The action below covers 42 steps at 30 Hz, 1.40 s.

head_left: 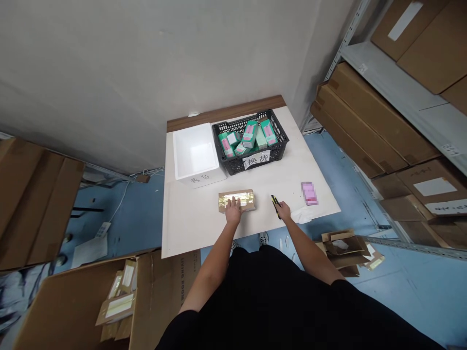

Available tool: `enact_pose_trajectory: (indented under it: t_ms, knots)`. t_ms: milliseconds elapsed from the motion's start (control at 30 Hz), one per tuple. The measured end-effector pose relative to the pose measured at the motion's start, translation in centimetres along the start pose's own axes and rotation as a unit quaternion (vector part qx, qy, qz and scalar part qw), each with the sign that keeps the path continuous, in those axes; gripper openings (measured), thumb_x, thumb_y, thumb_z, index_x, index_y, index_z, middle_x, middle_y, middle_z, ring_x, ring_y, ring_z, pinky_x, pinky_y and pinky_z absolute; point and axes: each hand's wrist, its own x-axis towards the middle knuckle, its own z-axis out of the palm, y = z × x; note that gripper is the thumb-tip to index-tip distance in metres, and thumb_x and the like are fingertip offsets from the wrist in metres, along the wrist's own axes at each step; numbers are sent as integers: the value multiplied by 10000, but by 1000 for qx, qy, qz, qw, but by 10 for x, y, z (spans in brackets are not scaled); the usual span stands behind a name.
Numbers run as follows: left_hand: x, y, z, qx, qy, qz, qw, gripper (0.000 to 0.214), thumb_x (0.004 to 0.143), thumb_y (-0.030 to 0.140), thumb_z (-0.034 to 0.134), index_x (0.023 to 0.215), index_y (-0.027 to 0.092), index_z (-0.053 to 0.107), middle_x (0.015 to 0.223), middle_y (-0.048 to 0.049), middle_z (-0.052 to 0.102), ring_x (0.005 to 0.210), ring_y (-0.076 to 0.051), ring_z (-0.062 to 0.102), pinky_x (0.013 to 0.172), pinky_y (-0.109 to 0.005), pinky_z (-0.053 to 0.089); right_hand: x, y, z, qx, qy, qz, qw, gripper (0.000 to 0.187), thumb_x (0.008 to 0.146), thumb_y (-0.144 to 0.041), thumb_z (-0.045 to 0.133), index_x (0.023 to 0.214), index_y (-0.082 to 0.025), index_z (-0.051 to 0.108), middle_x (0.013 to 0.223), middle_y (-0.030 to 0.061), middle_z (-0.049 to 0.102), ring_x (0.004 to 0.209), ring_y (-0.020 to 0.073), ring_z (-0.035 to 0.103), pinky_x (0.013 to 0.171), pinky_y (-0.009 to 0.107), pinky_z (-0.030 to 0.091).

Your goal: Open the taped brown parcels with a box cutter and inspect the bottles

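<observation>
Before the black plastic crate (235, 167): taped cardboard carton (248, 199) under the left hand (233, 212), box cutter (274, 200) in the right hand (283, 211)

Near the crate's front side, the taped cardboard carton lies on the white tabletop (189, 218); the left hand rests on its top, open, with fingers spread. In front of the crate's right end, the right hand is closed around the black-and-yellow box cutter, the blade too small to make out. Inside the crate sit green-and-pink boxes (250, 131), and a handwritten paper sign (256, 159) is on its front. Immediately left of the crate stands a white foam box (219, 174). Nearer than the crate and to its right lies a pixelated pink item (309, 193).
</observation>
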Motion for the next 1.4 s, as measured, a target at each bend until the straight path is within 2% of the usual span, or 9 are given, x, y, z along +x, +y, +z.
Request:
enact_pose_trajectory:
  t_ms: [167,267,367,467,667,933,1067,1233,1400]
  knots:
    - [-2,2,-6,7,-17,-1,1000,714,1037,508,608,1675,242,428,1771,-153,325,1628,-414,267,1278,-526,333,12,-10,2,-99,43,-39,993,484,970,-421,605,1346,-123,663,1303,224,724,1302,336,644,1018,376,519]
    - [0,2,-15,-9,-25,-1,1000,692,1035,575,583,1642,259,479,1751,-150,366,1601,-421,304,1238,-548,374,-1,-28,17,-95,32,-101,990,582,997,-433,576,1490,-124,593,1391,214,685,1330,328,627,1081,397,503]
    - [13,-4,-31,-22,-26,-19,999,548,1069,538,518,1564,309,569,1623,-132,543,1507,-389,435,1175,-536,428,-26,-57,46,-53,-85,-122,987,647,1005,-509,607,1572,-212,518,1259,116,759,1141,282,731,998,371,560]
    - [29,-17,-50,-25,-24,-34,999,577,1035,448,605,1593,328,520,1557,-134,593,1483,-360,457,1206,-503,375,-47,-87,75,-24,-173,-57,983,806,968,-581,681,1644,-248,395,1179,95,787,893,253,784,821,338,607]
    - [25,-48,-58,-51,-42,-61,996,705,933,503,733,1563,319,476,1553,-140,555,1466,-360,438,1223,-478,301,-45,-135,98,6,-177,53,983,817,993,-583,644,1657,-224,332,1452,160,677,667,167,759,657,296,617]
    - [-19,-97,-35,-136,-41,-269,952,673,943,646,681,1445,233,509,1449,-194,570,1320,-363,557,976,-412,497,-27,-214,155,-44,-212,13,976,1096,804,-352,899,1706,-253,284,1475,168,659,786,192,790,596,243,618]
    - [-18,-103,-27,-155,-60,-249,954,727,1003,603,606,1586,215,408,1461,-203,591,1280,-349,621,952,-398,522,-23,-232,172,-77,-205,17,976,1017,800,-249,870,1672,-227,348,1401,160,699,784,194,780,605,259,632]
    - [-15,-109,-21,-143,-52,-197,968,692,1091,492,408,1688,157,301,1519,-246,581,1297,-350,648,960,-391,534,-28,-229,169,-74,-170,16,983,989,794,-257,865,1648,-175,373,1419,176,687,927,234,786,655,278,648]
    - [-12,-138,-33,-206,-99,-104,968,631,1123,524,259,1502,112,550,1352,-231,721,1206,-332,722,927,-387,531,-62,-215,182,-124,-93,-42,987,885,912,-426,760,1657,-191,344,1374,168,718,1211,303,731,922,351,612]
